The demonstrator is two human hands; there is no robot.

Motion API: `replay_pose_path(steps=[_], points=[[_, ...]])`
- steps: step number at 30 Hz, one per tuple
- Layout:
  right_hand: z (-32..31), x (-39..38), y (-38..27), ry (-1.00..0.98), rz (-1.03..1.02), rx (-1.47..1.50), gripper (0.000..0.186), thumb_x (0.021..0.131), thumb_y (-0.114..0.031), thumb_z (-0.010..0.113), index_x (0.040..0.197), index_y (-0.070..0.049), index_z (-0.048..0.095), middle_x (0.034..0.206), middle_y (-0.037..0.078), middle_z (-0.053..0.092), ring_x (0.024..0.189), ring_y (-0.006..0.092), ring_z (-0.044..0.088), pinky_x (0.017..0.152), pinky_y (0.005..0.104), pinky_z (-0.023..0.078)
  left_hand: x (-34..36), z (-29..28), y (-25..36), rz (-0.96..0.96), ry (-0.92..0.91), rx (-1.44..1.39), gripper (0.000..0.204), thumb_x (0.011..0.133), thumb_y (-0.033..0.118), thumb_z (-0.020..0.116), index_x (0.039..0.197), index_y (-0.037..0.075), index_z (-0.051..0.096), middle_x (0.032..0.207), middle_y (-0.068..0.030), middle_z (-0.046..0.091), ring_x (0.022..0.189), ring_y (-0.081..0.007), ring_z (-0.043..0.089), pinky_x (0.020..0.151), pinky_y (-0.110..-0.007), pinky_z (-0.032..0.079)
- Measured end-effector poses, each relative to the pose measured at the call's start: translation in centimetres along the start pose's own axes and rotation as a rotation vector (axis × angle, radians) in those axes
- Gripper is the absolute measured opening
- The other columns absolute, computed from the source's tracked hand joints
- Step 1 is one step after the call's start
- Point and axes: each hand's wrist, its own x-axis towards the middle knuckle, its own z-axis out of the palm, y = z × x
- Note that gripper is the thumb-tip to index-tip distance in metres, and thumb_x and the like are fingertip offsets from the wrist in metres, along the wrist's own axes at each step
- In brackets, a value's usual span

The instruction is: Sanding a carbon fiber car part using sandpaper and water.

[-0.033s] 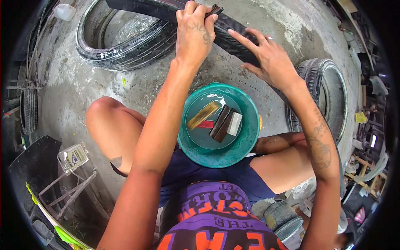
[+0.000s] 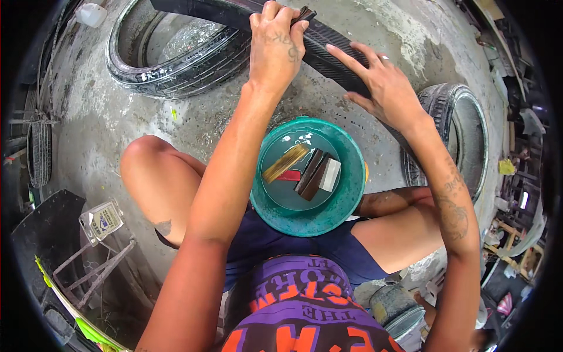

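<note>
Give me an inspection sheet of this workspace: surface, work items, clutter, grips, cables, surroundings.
Surface: grey concrete floor, stained, with wet-looking patches
Work items: long black textured panel; green basin with water, holding a yellowish block, a red piece, dark brown blocks and a white block
Clutter: small yellow-green scrap on the floor; white jug at upper left
Grips: left grip closed on a dark piece at the panel; right grip spread over the panel
Cables: nothing seen clearly
Surroundings: large tyre beyond the basin, another tyre to the right; mixed items crowd the right edge
</note>
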Motion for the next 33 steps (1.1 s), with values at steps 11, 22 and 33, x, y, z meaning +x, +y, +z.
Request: replay_pose_path(steps=[11,22,33], points=[[-0.7,1.0,-0.3,-0.042,-0.007,-0.06,0.101,0.087,-0.021,0.084,0.169,-0.044,0.029,0.166,0.011,0.042,0.128,0.043,0.062,0.105,0.0515,0.058,0.1,-0.1,0.2,-0.005,0.039,-0.019,0.015,0.094,0.012,0.076,0.105,0.002,0.076,0.103,-0.0122,0.07,0.096,-0.0336,0.063,0.09,-0.044,0.047],[-0.2,0.7,-0.6,0.022,-0.041,-0.193,0.107,0.089,-0.023,0.083,0.169,-0.053,0.018,0.167,0.011,0.043,0.124,0.039,0.066,0.09,0.0498,0.065,-0.1,0.0,0.0,-0.027,0.044,-0.036,0.016,0.094,0.013,0.076,0.107,0.003,0.076,0.104,-0.012,0.069,0.097,-0.0334,0.063,0.091,-0.044,0.048],[-1.7,-1.7,-0.5,-0.064,-0.028,-0.538,0.107,0.091,-0.026,0.082,0.169,-0.055,0.015,0.171,0.008,0.04,0.136,0.0397,0.058,0.095,0.0638,0.056,-0.1,0.4,0.1,-0.062,0.034,-0.041,0.017,0.095,0.014,0.076,0.11,0.004,0.076,0.107,-0.0122,0.068,0.098,-0.0346,0.063,0.093,-0.045,0.049]])
